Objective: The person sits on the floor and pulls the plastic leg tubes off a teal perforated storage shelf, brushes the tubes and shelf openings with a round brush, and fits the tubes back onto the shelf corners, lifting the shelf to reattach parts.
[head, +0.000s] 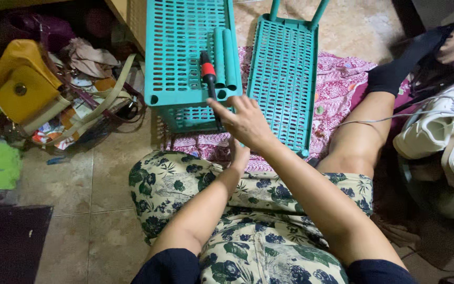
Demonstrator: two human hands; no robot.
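The screwdriver (pixel 209 79) has a black handle with a red band around its middle and a dark, thin shaft. It lies on the upper teal perforated shelf (pixel 182 47), just beside 2 teal tubes (pixel 225 58) that rest side by side on the same shelf. Its long axis runs nearly straight away from the person, handle at the far end and shaft coming back toward the body, tilted slightly to the right as it nears the shelf's front edge. The right hand (pixel 248 123) reaches forward with fingers spread and relaxed; its fingertips (pixel 214 103) meet the shaft near the shelf edge, touching rather than clasping it. The left hand (pixel 239 155) sits lower, mostly hidden behind the right wrist, so I cannot tell whether it is clenched or loose. A second teal shelf panel (pixel 285 79) with 2 legs lies to the right on a pink patterned cloth (pixel 337 89). A yellow bag (pixel 19 79) sits among clutter at far left.
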